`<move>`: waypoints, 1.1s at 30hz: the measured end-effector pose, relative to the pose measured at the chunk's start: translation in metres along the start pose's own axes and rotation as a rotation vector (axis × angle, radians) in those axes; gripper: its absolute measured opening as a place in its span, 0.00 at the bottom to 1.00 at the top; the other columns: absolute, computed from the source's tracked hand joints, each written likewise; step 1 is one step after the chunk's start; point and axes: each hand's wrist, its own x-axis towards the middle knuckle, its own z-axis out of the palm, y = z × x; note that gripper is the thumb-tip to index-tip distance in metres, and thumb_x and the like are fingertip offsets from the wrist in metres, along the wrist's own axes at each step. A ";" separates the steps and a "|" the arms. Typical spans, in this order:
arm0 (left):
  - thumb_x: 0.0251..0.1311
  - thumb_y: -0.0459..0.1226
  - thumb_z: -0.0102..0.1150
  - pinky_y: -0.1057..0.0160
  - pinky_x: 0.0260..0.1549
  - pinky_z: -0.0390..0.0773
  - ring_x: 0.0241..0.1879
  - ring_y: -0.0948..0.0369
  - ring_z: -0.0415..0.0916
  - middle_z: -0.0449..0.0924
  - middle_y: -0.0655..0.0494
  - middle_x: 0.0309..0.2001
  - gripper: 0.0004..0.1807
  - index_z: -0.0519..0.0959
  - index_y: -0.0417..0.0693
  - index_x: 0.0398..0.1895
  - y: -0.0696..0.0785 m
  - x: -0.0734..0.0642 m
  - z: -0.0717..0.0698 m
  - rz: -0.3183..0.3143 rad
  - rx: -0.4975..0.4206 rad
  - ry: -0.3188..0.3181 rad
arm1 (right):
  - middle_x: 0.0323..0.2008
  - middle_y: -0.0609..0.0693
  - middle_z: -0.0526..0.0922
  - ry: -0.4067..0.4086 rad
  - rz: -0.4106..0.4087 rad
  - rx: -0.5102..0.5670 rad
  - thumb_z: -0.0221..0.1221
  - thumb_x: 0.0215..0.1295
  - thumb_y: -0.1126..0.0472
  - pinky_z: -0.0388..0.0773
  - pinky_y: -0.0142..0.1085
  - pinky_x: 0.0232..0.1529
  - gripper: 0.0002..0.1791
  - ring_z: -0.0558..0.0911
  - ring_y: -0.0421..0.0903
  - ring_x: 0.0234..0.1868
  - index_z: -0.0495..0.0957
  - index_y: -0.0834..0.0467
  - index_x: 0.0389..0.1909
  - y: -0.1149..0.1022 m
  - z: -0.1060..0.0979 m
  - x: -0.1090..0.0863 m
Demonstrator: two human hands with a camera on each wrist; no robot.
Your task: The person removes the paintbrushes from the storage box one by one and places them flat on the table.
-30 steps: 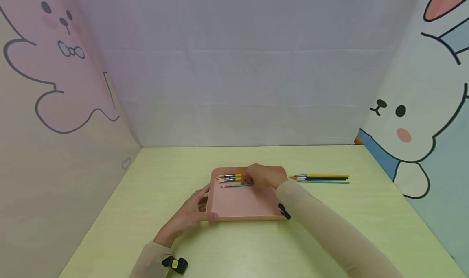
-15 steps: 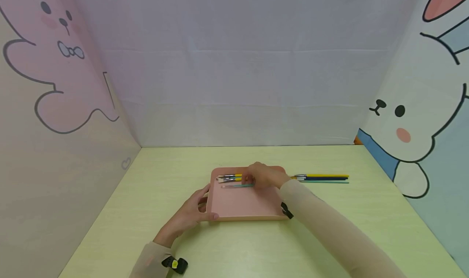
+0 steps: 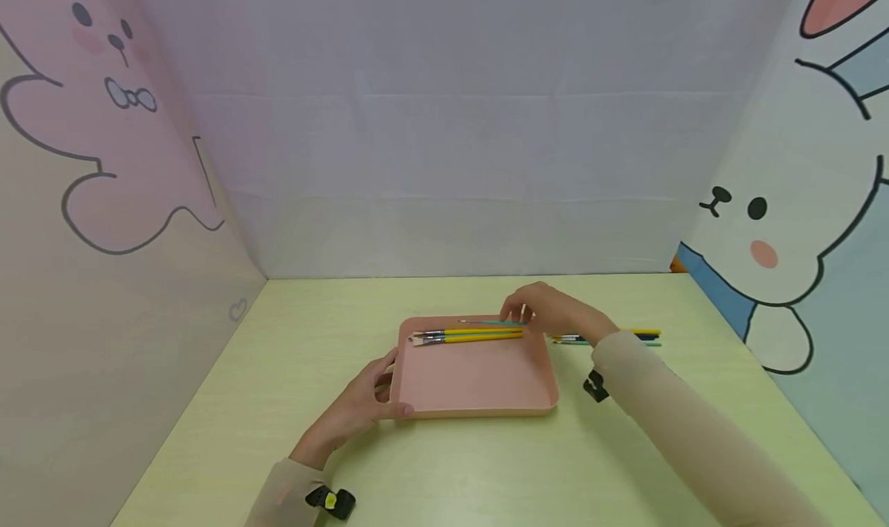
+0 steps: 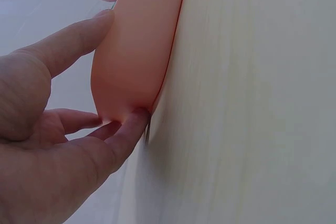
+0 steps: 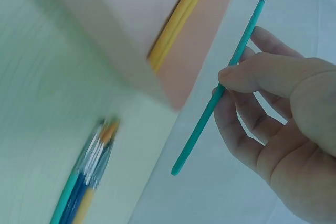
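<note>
A thin teal-handled paintbrush [image 5: 201,124] is pinched between my right thumb and fingers. In the head view my right hand [image 3: 556,311] holds that brush over the back right part of a pink tray [image 3: 472,380], its bristle end pointing left. Yellow-handled paintbrushes [image 3: 486,338] lie side by side along the back of the tray, bristles to the left. My left hand [image 3: 357,396] grips the tray's left side. In the left wrist view its thumb is at the rim and its fingertips press the outer wall near the corner.
On the table right of the tray lies a second group of paintbrushes [image 5: 84,182] with yellow, dark blue and teal handles, partly behind my right wrist in the head view. A pale back wall and two side walls with cartoon drawings enclose the pale yellow table [image 3: 472,473].
My right hand has lifted the teal paintbrush from the tray and moved right and back with it. The yellow brushes it covered are now visible. My left hand has stayed on the tray.
</note>
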 end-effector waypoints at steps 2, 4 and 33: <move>0.55 0.36 0.82 0.47 0.70 0.75 0.75 0.42 0.67 0.55 0.43 0.82 0.61 0.52 0.58 0.88 -0.001 0.000 0.000 0.004 -0.002 -0.005 | 0.45 0.49 0.86 0.007 0.006 -0.016 0.61 0.63 0.82 0.85 0.39 0.47 0.22 0.84 0.46 0.43 0.87 0.58 0.52 0.008 -0.005 -0.010; 0.55 0.36 0.82 0.47 0.69 0.75 0.75 0.42 0.67 0.55 0.43 0.81 0.61 0.52 0.58 0.88 -0.001 0.000 -0.001 0.007 0.000 -0.007 | 0.45 0.49 0.86 0.015 0.008 -0.034 0.59 0.62 0.83 0.85 0.39 0.46 0.24 0.84 0.46 0.44 0.87 0.58 0.52 0.015 -0.010 -0.021; 0.55 0.35 0.82 0.44 0.71 0.73 0.75 0.41 0.66 0.54 0.43 0.82 0.62 0.51 0.57 0.88 0.001 -0.001 0.000 0.016 0.020 -0.007 | 0.43 0.46 0.86 0.058 0.109 -0.028 0.59 0.57 0.86 0.83 0.37 0.42 0.27 0.81 0.44 0.41 0.88 0.55 0.49 0.099 -0.001 -0.118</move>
